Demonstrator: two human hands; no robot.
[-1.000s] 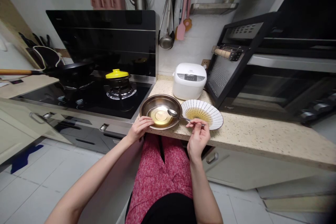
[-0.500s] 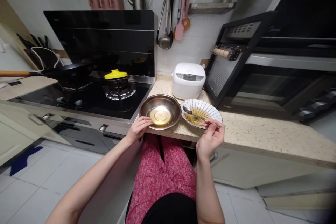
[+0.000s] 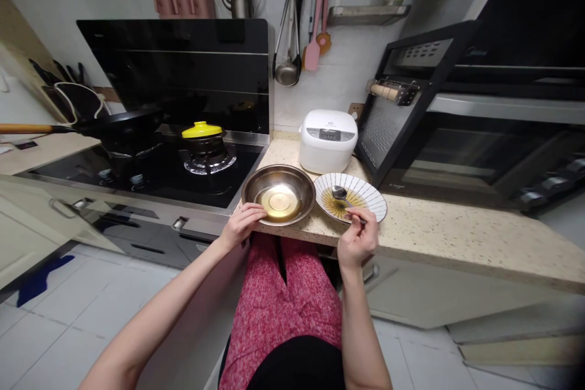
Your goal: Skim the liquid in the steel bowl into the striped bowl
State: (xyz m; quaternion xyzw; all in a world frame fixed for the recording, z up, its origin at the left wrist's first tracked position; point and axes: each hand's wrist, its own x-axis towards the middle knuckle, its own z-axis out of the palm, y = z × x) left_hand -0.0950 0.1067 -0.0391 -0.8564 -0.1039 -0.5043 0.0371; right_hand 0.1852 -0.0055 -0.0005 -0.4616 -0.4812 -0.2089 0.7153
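At the counter's front edge, my left hand (image 3: 240, 224) grips the near-left rim of a round metal bowl (image 3: 298, 190) with yellowish liquid in its bottom. My right hand (image 3: 358, 245) is closed around the handle of a metal spoon (image 3: 339, 192). The spoon's head is over the middle of a white plate with dark radiating lines (image 3: 373, 200), where a yellow-brown liquid lies; whether it touches the liquid I cannot tell. Bowl and plate stand side by side, rims almost meeting.
Behind the plate is a white rice cooker (image 3: 328, 141). To the left, a gas stove (image 3: 183, 186) carries a small pot with a yellow lid (image 3: 202, 129) and a dark wok (image 3: 121, 125). A black oven (image 3: 493, 158) borders the counter (image 3: 457, 231) on the right.
My right hand has shifted a little left and down, and the spoon's head has moved right toward the plate's middle. My left hand and the bowl have stayed put.
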